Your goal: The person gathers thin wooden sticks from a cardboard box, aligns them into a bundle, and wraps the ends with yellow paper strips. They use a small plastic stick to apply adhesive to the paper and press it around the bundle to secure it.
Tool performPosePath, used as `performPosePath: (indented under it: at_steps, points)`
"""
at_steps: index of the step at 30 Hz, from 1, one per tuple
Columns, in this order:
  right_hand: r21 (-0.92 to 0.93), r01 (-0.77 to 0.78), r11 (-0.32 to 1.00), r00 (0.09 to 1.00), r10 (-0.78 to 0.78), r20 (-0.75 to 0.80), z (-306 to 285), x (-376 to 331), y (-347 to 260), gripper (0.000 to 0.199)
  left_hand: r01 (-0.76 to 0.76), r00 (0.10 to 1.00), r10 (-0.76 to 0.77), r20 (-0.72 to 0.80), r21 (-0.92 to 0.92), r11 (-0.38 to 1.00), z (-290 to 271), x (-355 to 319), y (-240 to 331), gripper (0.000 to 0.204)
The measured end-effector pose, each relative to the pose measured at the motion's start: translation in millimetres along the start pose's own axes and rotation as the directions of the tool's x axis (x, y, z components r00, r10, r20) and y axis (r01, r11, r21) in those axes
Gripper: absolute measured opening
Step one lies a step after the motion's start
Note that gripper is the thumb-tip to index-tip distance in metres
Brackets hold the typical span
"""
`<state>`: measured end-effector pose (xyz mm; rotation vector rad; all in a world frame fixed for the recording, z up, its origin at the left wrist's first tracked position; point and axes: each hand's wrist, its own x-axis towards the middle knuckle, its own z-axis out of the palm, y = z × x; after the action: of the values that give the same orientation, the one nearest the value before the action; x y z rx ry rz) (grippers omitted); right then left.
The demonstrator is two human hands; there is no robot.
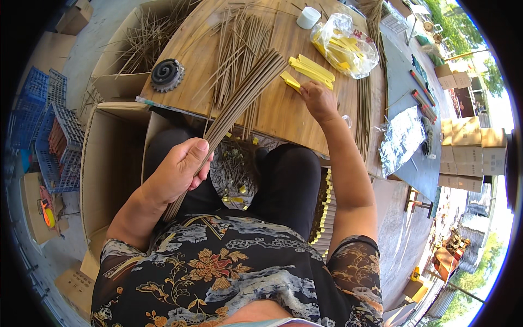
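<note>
At a wooden table (272, 109), our left hand (177, 169) is gripping a stick bundle (239, 98) slanting up-right; our right hand (318, 101), nearer, is pinching yellow strips (310, 71).

A dark spiral coil disc (167, 74) is lying at the wooden desk's (283, 109) left edge. A white round cup (308, 17) is standing far off. Blue plastic crates (46, 131) are sitting on the floor at left, and stacked cardboard boxes (473, 152) are standing at right.

Sunlit wooden table (283, 109), concrete floor (397, 229), cardboard boxes (109, 158), blue crates (49, 131), trees (479, 267) outside.
</note>
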<state>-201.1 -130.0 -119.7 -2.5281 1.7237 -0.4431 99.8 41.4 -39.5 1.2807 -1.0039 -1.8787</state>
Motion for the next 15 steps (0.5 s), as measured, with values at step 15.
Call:
performPosePath:
  at_steps: [15]
  points:
    - [0.214, 0.097, 0.972, 0.995, -0.088, -0.053, 4.1, -24.5, -14.4, 0.011, -0.006, 1.000, 0.005, 0.010, 0.035, 0.999, 5.4, -11.6, 0.0, 0.038]
